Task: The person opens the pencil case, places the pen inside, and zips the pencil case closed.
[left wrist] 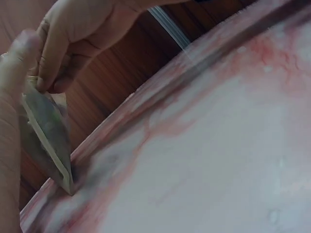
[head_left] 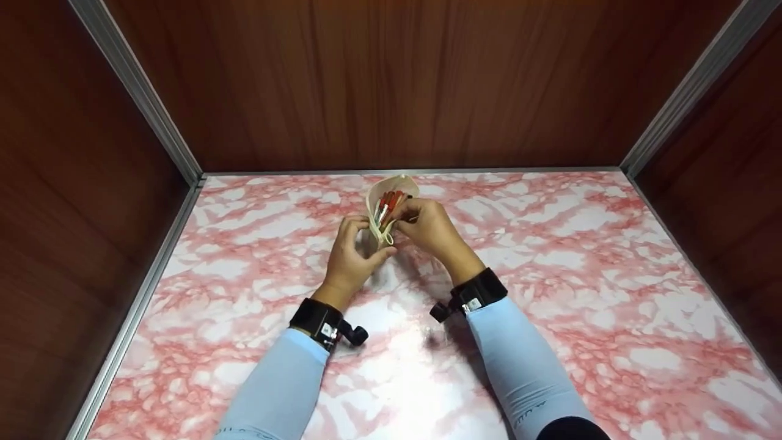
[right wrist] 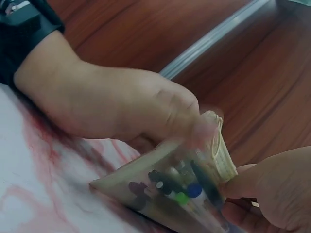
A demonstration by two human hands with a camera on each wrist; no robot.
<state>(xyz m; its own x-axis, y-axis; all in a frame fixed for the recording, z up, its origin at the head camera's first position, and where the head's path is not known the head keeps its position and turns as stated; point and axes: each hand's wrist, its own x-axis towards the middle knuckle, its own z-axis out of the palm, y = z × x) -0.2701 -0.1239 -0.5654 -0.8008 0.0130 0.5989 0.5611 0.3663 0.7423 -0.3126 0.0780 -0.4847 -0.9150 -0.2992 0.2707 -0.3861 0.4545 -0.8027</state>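
Observation:
A pale, see-through zip pouch (head_left: 374, 236) stands toward the back of the table with its mouth spread open. Several pens (head_left: 387, 204), some with red or white parts, show inside. My left hand (head_left: 351, 256) grips the pouch's left side, fingers at the rim and thumb on the near face. From the right, my right hand (head_left: 431, 226) pinches the opposite rim, its fingertips partly hidden at the opening. Dark, blue, green and purple pen ends (right wrist: 181, 197) show through the pouch wall in the right wrist view. The left wrist view shows the pouch's narrow seamed edge (left wrist: 46, 138) pointing down.
A red-and-white marbled tabletop (head_left: 244, 269) lies under both hands. Brown wood-grain panels rise at the back (head_left: 379, 85) and on both sides, joined by grey metal corner strips (head_left: 143, 91). Black camera straps circle both wrists.

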